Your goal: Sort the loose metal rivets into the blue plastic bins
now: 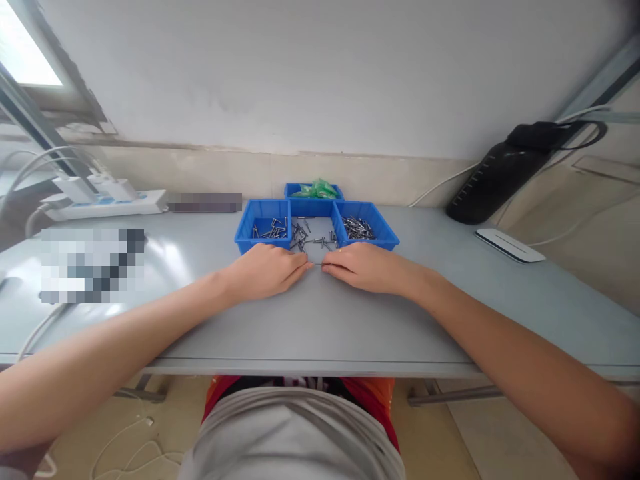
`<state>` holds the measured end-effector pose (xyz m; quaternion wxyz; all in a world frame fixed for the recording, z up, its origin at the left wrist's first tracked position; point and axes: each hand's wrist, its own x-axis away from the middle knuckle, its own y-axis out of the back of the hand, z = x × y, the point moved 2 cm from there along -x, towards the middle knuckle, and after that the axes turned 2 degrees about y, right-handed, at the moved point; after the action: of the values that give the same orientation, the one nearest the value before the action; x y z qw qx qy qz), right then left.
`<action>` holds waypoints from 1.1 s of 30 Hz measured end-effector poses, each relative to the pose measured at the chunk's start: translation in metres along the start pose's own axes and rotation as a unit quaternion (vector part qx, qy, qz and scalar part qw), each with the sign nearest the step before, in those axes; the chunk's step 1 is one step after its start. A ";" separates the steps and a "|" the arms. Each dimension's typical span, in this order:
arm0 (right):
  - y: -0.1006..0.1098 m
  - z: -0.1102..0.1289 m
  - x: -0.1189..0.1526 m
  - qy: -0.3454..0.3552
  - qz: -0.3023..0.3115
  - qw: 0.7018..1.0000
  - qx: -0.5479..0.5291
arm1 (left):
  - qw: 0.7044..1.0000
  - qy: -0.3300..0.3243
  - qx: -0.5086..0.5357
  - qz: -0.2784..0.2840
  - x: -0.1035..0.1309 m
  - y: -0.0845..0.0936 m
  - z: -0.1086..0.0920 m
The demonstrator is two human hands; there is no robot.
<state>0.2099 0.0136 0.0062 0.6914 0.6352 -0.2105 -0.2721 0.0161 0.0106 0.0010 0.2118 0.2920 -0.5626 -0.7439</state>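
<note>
My left hand (pixel 267 270) and my right hand (pixel 367 268) rest low over the table, fingertips pinched close together. Between them spans a thin metal fastener (pixel 318 265), its ends hidden in the fingers. Just beyond, several loose metal fasteners (pixel 300 235) with thin shanks and small heads lie on the table; whether they are screws or rivets I cannot tell. A blue bin (pixel 243 230) behind my left hand holds some of these pieces. Another blue bin (pixel 389 230), behind my right hand, contains a larger heap (pixel 357 229).
A third blue bin (pixel 313 208) with green plastic bags (pixel 320 189) stands at the back. On the grey table (pixel 320 327), a white power strip (pixel 110 205) sits left. To the right are a black bottle (pixel 500 177) and a flat white device (pixel 510 245).
</note>
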 end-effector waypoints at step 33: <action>-0.003 0.005 -0.001 0.030 -0.021 0.999 -0.021 | 0.988 -0.102 0.066 -0.099 0.002 0.009 -0.007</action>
<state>0.2055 0.0107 0.0041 0.7045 0.6330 -0.1707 -0.2718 0.0192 0.0022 0.0085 0.0590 0.2821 -0.5972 -0.7485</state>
